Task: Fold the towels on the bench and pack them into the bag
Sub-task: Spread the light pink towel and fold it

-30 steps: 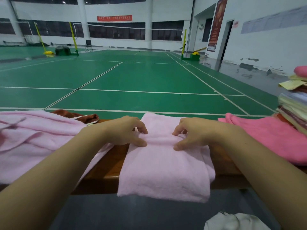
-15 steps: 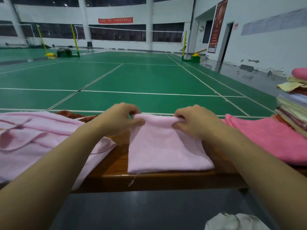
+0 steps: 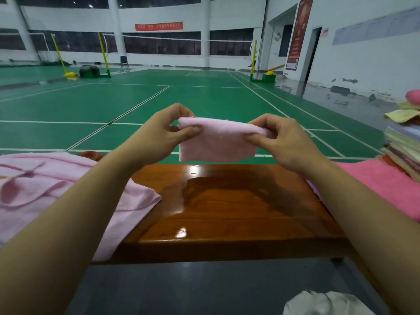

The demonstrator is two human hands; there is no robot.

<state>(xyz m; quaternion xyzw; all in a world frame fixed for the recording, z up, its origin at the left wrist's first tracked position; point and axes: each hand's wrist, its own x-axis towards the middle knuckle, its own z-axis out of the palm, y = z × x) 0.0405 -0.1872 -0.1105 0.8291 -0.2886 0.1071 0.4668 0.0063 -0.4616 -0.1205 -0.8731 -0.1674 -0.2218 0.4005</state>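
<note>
The folded towel (image 3: pixel 217 142) is now off the tabletop (image 3: pixel 227 212); half a second ago it lay flat there, with both hands at its far edge. It hangs in the air above the far edge of the tabletop, folded edge uppermost, lower edge free.

The left hand (image 3: pixel 159 137) pinches the upper left corner of the towel: the thumb lies on the near face and the fingers (image 3: pixel 181 111) curl over the top edge. The right hand (image 3: pixel 279 142) pinches the upper right corner in the same manner. Both sets of fingers are narrow, closed on the cloth.

The tabletop directly below the fingers is now bare and glossy where the towel was. To the left of the left fingers, the light pink cloth (image 3: pixel 56 189) remains as before. To the right of the right fingers, the deep pink towel (image 3: pixel 386 187) and the stack (image 3: pixel 404 144) are unchanged. A white bag (image 3: pixel 325 303) lies on the floor, below and nearer than the right fingers.
</note>
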